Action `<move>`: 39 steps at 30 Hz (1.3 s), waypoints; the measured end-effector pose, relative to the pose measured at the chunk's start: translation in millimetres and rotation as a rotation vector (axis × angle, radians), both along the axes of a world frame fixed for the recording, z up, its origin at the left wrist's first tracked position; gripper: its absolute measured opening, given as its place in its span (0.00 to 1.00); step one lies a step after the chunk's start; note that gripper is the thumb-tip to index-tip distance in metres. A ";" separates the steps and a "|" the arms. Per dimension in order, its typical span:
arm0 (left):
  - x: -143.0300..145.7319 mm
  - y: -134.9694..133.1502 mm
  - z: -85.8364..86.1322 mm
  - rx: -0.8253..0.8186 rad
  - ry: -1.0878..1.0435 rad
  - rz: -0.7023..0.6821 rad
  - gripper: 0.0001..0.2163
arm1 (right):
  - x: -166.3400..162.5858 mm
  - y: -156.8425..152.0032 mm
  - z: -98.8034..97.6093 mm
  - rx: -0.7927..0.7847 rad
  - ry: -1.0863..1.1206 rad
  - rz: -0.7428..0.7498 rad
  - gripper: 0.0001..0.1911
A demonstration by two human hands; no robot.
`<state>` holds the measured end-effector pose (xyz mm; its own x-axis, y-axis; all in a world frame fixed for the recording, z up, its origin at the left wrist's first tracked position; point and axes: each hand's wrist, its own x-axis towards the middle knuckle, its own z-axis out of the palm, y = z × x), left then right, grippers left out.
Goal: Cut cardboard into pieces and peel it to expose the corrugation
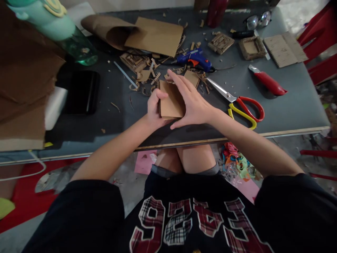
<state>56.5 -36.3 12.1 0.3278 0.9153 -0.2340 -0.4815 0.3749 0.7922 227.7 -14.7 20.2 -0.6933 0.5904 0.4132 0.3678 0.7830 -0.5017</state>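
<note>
Just above the table's front half, my left hand (155,105) grips a small brown cardboard piece (171,103), squarish and folded or stacked, with the thumb lying on its top face. My right hand (193,100) curves around the right side of the same piece, its fingers along the far edge and its thumb stretched out below the near edge. Whether the right palm presses on the cardboard is hard to make out. Cardboard scraps (155,75) lie right behind both hands. A blue glue gun (195,58) and scissors (237,102) with red and yellow handles rest near my right hand.
Farther right are a red utility knife (268,80), a small cardboard tray (252,48), a notebook (284,49) and glasses (259,21). A cardboard sheet (158,35) lies at the back. On the left stand a green bottle (71,38) and a black case (83,92).
</note>
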 end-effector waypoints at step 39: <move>-23.5 22.1 -24.7 0.499 0.522 -0.064 0.20 | 56.0 -38.8 30.4 -0.252 -0.026 -0.523 0.25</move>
<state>32.9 -14.2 -12.6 0.3440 0.9366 0.0662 0.0174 -0.0768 0.9969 283.6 -53.4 50.6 -0.2913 0.9349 0.2026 0.6882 0.3519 -0.6344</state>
